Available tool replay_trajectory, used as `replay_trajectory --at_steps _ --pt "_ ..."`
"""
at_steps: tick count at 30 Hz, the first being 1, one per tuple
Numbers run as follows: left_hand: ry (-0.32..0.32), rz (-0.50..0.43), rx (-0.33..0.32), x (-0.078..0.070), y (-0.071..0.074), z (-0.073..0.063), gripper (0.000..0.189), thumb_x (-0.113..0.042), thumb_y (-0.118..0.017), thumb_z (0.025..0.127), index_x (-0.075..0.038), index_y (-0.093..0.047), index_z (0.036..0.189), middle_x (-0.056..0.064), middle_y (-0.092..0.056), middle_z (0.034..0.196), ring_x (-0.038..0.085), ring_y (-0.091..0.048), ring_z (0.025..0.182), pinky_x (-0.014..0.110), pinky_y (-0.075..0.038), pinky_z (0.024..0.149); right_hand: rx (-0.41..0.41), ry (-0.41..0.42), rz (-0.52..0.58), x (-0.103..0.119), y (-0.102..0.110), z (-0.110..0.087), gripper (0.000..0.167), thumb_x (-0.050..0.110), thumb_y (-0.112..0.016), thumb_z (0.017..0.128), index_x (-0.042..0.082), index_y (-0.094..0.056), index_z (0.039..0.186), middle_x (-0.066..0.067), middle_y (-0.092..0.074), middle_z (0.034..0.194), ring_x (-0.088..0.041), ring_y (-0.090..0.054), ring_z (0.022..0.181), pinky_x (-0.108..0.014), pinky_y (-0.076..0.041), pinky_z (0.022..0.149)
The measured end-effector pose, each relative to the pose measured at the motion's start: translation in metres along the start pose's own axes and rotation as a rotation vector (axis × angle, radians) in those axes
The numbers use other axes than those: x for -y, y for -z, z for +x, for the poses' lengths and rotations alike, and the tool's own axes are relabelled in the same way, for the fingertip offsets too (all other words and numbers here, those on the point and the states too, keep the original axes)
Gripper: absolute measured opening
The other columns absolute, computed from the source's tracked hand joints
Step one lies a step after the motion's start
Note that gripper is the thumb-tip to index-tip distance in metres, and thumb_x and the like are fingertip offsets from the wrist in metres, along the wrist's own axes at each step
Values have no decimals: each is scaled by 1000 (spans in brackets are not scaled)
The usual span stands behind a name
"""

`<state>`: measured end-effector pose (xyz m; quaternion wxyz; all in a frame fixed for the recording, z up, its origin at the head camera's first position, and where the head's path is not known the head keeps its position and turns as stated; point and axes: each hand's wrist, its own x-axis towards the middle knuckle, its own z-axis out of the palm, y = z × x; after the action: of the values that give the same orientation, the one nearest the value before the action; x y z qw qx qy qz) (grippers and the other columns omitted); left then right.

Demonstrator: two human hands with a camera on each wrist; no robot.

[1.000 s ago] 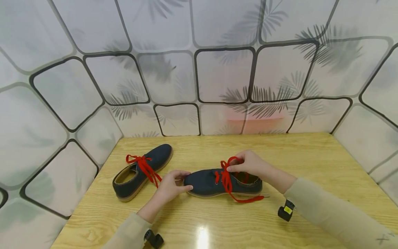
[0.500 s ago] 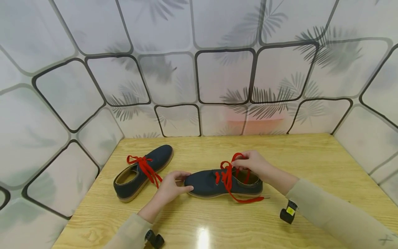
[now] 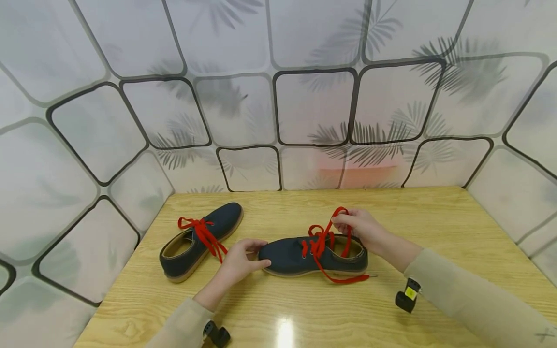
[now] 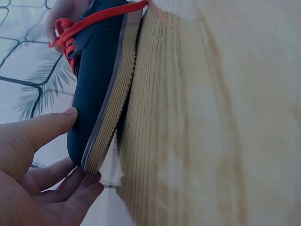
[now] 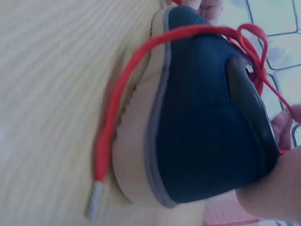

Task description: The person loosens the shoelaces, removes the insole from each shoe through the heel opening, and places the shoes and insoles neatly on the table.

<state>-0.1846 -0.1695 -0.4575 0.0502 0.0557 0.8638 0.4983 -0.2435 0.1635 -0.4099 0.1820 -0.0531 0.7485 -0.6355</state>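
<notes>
The right hand (image 3: 364,229) pinches the red lace (image 3: 319,245) between thumb and fingertips, the navy shoe (image 3: 285,256) at its eight o'clock. The left hand (image 3: 238,261), half spread, holds that shoe's toe at its three o'clock; a second shoe (image 3: 221,221) lies at its ten.

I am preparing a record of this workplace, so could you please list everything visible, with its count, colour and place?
Table: 1, light wood, lower half
Walls: 3, pale with leaf prints, behind and beside table
Held shoe: 1, dark blue, table's middle
Other shoe: 1, dark blue, table's left
Held lace: 1, red, on held shoe
Other lace: 1, red, on other shoe
Wrist cameras: 2, black, one at each wrist
Sleeves: 2, beige, both forearms
Left grip: 1, bare, at held shoe's toe
Right grip: 1, bare, pinching held lace
</notes>
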Motion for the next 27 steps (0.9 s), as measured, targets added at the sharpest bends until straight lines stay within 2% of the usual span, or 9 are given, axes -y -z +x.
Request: replay_trajectory --at_steps 2,5,9,12,20,27 --pt "1 1 4 0 0 0 47 -1 -88 85 2 -73 129 19 -71 129 38 -68 121 45 -63 102 38 23 -45 0 1 -1 14 16 -65 102 7 -67 91 5 -64 80 -12 -57 77 -26 -53 76" --pt "-1 3 7 1 0 1 47 -1 -88 85 2 -73 129 19 -71 129 38 -69 121 45 -63 102 89 57 -155 2 0 -2 18 19 -69 101 1 -70 98 4 -67 81 -14 -61 79 -28 -57 77" --pt "7 5 2 3 -1 2 46 -1 -88 85 1 -73 129 18 -72 129 38 -69 121 45 -63 102 112 77 -309 3 -5 -5 23 23 -75 99 1 -73 102 -2 -70 83 -20 -65 83 -32 -57 77" --pt "9 6 3 4 -1 2 45 -1 -88 85 0 -73 129 18 -72 129 38 -69 122 45 -63 102 104 79 -378 2 -9 -3 21 24 -79 97 3 -76 101 -4 -74 87 -22 -66 84 -33 -57 76" --pt "4 5 3 2 -1 -1 46 -2 -88 85 0 -73 129 18 -71 129 38 -68 121 45 -63 101 93 80 -413 1 -13 -4 19 21 -79 96 3 -75 100 -5 -74 88 -19 -65 83 -32 -56 73" --pt "3 7 -2 1 -1 0 46 -2 -88 86 -1 -74 129 18 -72 129 36 -69 121 44 -64 101 121 108 -419 3 -8 0 16 18 -78 95 3 -73 90 1 -67 76 -18 -62 76 -31 -51 69"
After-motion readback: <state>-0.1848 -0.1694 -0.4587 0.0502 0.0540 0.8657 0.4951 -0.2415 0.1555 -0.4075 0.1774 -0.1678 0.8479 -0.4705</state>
